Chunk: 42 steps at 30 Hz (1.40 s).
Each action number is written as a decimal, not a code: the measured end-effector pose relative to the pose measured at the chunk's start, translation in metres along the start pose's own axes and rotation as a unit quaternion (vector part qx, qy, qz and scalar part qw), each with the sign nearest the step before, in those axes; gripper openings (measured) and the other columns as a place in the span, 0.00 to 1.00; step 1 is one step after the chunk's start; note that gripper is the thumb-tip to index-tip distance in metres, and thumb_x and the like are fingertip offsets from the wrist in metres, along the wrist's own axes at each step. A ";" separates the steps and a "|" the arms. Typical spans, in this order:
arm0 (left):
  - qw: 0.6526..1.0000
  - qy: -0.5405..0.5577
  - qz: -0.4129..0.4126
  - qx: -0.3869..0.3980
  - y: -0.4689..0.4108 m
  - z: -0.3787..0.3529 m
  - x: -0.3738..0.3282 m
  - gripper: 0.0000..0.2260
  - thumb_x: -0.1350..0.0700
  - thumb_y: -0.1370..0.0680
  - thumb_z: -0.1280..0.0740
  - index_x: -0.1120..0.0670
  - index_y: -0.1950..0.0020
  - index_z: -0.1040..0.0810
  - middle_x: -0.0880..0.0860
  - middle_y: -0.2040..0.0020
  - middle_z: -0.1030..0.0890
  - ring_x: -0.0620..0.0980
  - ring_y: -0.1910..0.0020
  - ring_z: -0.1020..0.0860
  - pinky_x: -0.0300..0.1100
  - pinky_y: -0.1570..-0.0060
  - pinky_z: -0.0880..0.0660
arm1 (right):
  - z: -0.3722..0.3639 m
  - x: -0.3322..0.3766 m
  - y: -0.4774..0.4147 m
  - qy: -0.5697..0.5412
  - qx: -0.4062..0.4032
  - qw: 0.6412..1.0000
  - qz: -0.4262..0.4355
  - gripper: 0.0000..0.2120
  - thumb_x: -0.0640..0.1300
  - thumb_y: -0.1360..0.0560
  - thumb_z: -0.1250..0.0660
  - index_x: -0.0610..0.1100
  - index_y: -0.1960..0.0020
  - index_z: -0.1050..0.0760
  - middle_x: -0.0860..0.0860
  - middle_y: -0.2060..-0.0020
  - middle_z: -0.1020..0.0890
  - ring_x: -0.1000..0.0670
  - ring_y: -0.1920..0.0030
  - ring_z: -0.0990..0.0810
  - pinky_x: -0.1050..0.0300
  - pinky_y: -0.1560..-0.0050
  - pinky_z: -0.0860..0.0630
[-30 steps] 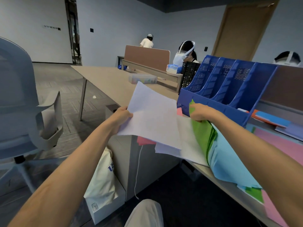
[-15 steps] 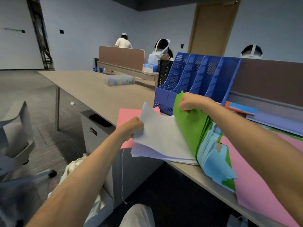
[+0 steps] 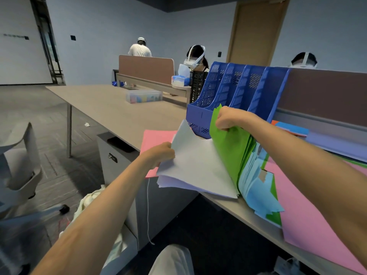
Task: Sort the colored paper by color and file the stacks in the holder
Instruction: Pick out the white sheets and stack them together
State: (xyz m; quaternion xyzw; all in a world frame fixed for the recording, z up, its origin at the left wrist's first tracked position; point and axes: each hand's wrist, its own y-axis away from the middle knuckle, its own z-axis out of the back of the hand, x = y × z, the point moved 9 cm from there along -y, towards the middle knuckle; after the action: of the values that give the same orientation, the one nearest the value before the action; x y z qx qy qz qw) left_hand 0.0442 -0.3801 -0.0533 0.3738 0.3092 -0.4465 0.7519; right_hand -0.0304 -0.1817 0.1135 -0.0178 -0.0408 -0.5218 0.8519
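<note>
Green paper [image 3: 228, 151] in right grip [image 3: 230, 119], white sheet [image 3: 196, 161] in left grip [image 3: 160, 153].

An open-plan office: long desks [image 3: 111, 104] with partition screens [image 3: 146, 66], a swivel chair [image 3: 17, 165].

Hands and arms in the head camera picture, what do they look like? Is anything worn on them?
Both are bare. The left hand and right hand have no gloves, and no watch, bracelet or strap shows at either wrist. The forearms run uncovered to the picture's edge, with no sleeve in sight. The fingertips are hidden, so rings cannot be ruled out.
</note>
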 end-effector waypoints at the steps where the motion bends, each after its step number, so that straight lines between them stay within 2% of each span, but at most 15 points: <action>1: 1.000 -0.003 -0.005 -0.007 0.012 0.000 -0.008 0.17 0.54 0.36 0.39 0.49 0.47 0.27 0.60 0.42 0.23 0.58 0.49 0.23 0.51 0.47 0.26 | -0.001 0.001 0.001 -0.002 -0.002 1.000 0.000 0.06 0.32 0.35 0.42 0.41 0.66 0.35 0.46 0.67 0.35 0.48 0.69 0.37 0.57 0.71 0.44; 5: 1.000 0.007 -0.017 -0.017 0.032 -0.008 -0.024 0.14 0.59 0.27 0.42 0.54 0.42 0.30 0.59 0.41 0.25 0.59 0.43 0.24 0.51 0.42 0.27 | -0.003 0.003 0.004 -0.012 -0.013 1.000 0.000 0.06 0.33 0.33 0.43 0.41 0.66 0.36 0.46 0.67 0.36 0.49 0.69 0.37 0.58 0.71 0.44; 9: 0.999 -0.012 -0.025 -0.016 0.028 -0.014 -0.025 0.14 0.59 0.28 0.43 0.54 0.43 0.31 0.61 0.39 0.27 0.57 0.50 0.27 0.47 0.51 0.29 | -0.002 0.007 0.009 -0.016 -0.018 1.000 0.000 0.08 0.33 0.30 0.43 0.42 0.66 0.37 0.46 0.67 0.35 0.49 0.69 0.35 0.59 0.72 0.42; 12: 0.999 -0.043 -0.023 -0.015 0.033 -0.014 -0.027 0.14 0.59 0.25 0.43 0.55 0.40 0.32 0.60 0.41 0.26 0.60 0.45 0.24 0.51 0.46 0.25 | -0.006 0.008 0.009 -0.019 -0.018 1.000 0.000 0.07 0.34 0.30 0.44 0.42 0.65 0.37 0.46 0.67 0.34 0.48 0.69 0.35 0.59 0.71 0.42; 14: 0.998 -0.045 -0.023 -0.030 0.034 -0.009 -0.028 0.16 0.60 0.25 0.42 0.56 0.36 0.34 0.59 0.42 0.25 0.60 0.46 0.22 0.51 0.50 0.22 | -0.013 0.012 0.008 -0.020 -0.014 1.000 0.003 0.08 0.35 0.30 0.44 0.42 0.66 0.38 0.46 0.68 0.34 0.48 0.70 0.36 0.59 0.71 0.42; 17: 0.996 -0.055 -0.027 -0.067 0.033 0.003 -0.027 0.23 0.61 0.23 0.41 0.57 0.29 0.42 0.58 0.47 0.26 0.58 0.54 0.22 0.45 0.63 0.23 | -0.033 0.027 0.007 -0.039 0.005 0.999 0.014 0.08 0.36 0.29 0.44 0.43 0.66 0.39 0.46 0.67 0.33 0.48 0.69 0.35 0.59 0.71 0.41; 19: 0.993 -0.067 -0.030 -0.088 0.033 0.009 -0.024 0.29 0.61 0.23 0.39 0.58 0.25 0.49 0.55 0.56 0.28 0.54 0.63 0.25 0.43 0.66 0.24 | -0.052 0.039 0.004 -0.065 0.018 0.997 0.022 0.06 0.36 0.29 0.45 0.42 0.64 0.37 0.46 0.64 0.31 0.47 0.68 0.31 0.60 0.73 0.36; 21: 0.994 -0.061 -0.026 -0.089 0.033 0.010 -0.021 0.33 0.60 0.22 0.37 0.59 0.24 0.53 0.55 0.59 0.29 0.52 0.66 0.26 0.43 0.66 0.24 | -0.071 0.050 0.003 -0.093 0.031 0.995 0.024 0.06 0.37 0.28 0.45 0.38 0.54 0.31 0.46 0.57 0.29 0.45 0.63 0.26 0.61 0.78 0.31; 23: 0.994 -0.066 -0.022 -0.086 0.030 0.008 -0.018 0.31 0.60 0.23 0.37 0.59 0.25 0.51 0.55 0.60 0.29 0.52 0.68 0.26 0.43 0.68 0.25 | -0.088 0.061 0.000 -0.081 0.033 0.996 0.028 0.14 0.38 0.28 0.45 0.38 0.44 0.29 0.44 0.48 0.27 0.40 0.53 0.25 0.60 0.71 0.26; 24: 0.993 -0.072 -0.023 -0.086 0.028 0.008 -0.017 0.28 0.60 0.23 0.37 0.59 0.26 0.46 0.56 0.60 0.29 0.52 0.68 0.27 0.42 0.70 0.26 | -0.093 0.067 -0.003 -0.062 0.025 0.997 0.030 0.15 0.39 0.27 0.45 0.38 0.43 0.28 0.42 0.44 0.25 0.39 0.47 0.26 0.57 0.60 0.25; 26: 0.993 -0.085 -0.028 -0.083 0.025 0.009 -0.014 0.20 0.61 0.24 0.37 0.57 0.33 0.37 0.56 0.60 0.29 0.52 0.70 0.30 0.40 0.72 0.31 | -0.102 0.077 -0.006 -0.037 0.010 0.999 0.028 0.16 0.40 0.26 0.45 0.39 0.41 0.28 0.38 0.38 0.28 0.39 0.36 0.33 0.51 0.40 0.37; 28: 0.992 -0.097 -0.030 -0.080 0.024 0.008 -0.012 0.17 0.61 0.24 0.37 0.56 0.36 0.32 0.55 0.61 0.29 0.51 0.70 0.31 0.39 0.72 0.33 | -0.114 0.079 -0.007 -0.050 0.033 0.998 0.007 0.19 0.41 0.24 0.46 0.38 0.35 0.32 0.36 0.33 0.34 0.38 0.30 0.42 0.49 0.33 0.44; 32: 0.991 -0.104 -0.036 -0.077 0.022 0.004 -0.013 0.15 0.62 0.24 0.39 0.58 0.37 0.30 0.54 0.62 0.29 0.50 0.69 0.30 0.39 0.73 0.33 | -0.134 0.079 -0.011 -0.064 0.054 0.996 -0.003 0.20 0.41 0.24 0.47 0.38 0.34 0.35 0.37 0.33 0.35 0.38 0.32 0.42 0.48 0.35 0.41; 38: 0.989 -0.111 -0.036 -0.090 0.019 0.007 -0.009 0.14 0.66 0.28 0.43 0.62 0.43 0.27 0.56 0.67 0.32 0.52 0.74 0.32 0.39 0.76 0.34 | -0.146 0.079 -0.007 -0.075 0.063 0.995 -0.021 0.20 0.42 0.24 0.47 0.39 0.32 0.35 0.39 0.33 0.35 0.38 0.31 0.42 0.46 0.37 0.38; 42: 0.986 -0.116 -0.041 -0.115 0.020 0.012 -0.008 0.16 0.63 0.28 0.41 0.59 0.41 0.27 0.56 0.62 0.27 0.53 0.67 0.28 0.41 0.70 0.31 | -0.146 0.077 -0.008 -0.089 0.057 0.994 -0.032 0.21 0.43 0.23 0.47 0.40 0.32 0.35 0.39 0.33 0.36 0.39 0.31 0.43 0.45 0.36 0.39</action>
State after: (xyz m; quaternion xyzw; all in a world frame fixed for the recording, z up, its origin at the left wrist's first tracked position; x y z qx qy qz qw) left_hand 0.0603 -0.3798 -0.0351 0.2172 0.2843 -0.4785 0.8019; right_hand 0.0044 -0.2645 -0.0257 -0.0145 -0.1464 -0.5417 0.8276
